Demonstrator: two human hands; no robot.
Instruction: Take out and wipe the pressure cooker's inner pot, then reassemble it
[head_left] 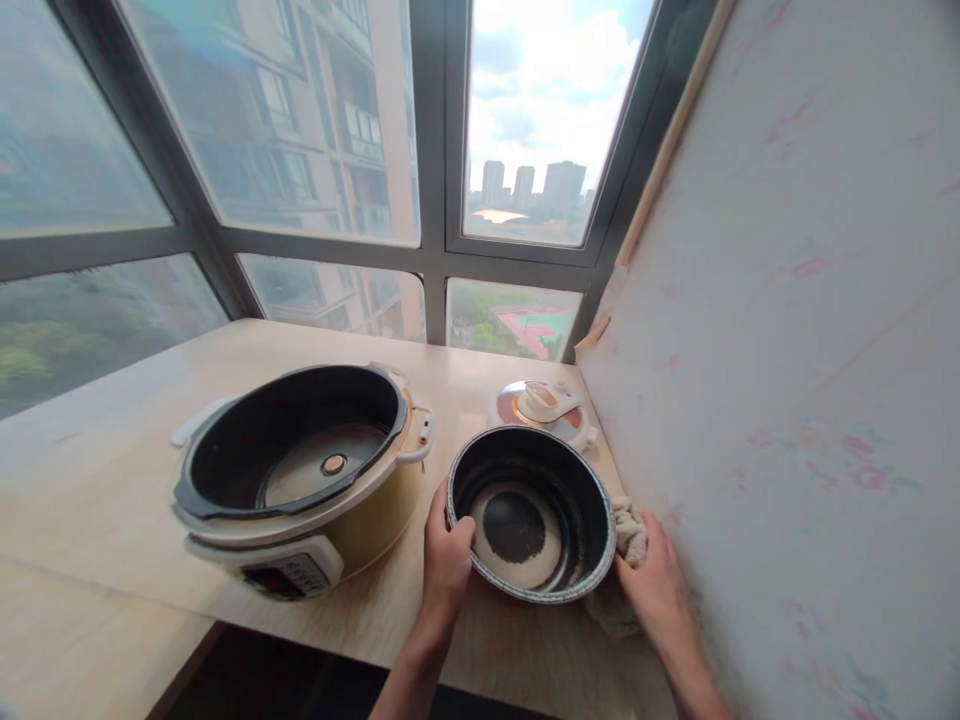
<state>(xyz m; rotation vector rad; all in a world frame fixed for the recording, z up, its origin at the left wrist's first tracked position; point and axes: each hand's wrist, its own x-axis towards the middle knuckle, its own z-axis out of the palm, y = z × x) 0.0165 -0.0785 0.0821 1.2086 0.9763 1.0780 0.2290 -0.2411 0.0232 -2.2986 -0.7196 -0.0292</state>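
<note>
A round dark inner pot (589, 510) with a worn, pale ring on its bottom is tilted toward me at the right of the sill. My left hand (448, 545) grips its left rim, thumb over the edge. On the other side, my right hand (651, 560) is closed on a beige cloth (630, 530) pressed against the pot's outer wall; part of the cloth hangs below. To the left stands the pressure cooker body (379, 520), open at the top, with a dark inside, a round sensor at its bottom and a control panel on its front.
The cooker lid (540, 405) lies behind the pot, near the window corner. A flowered wall (787, 400) rises close by my right hand. Windows with grey frames (435, 200) border the pale stone sill (97, 480) at the back and left.
</note>
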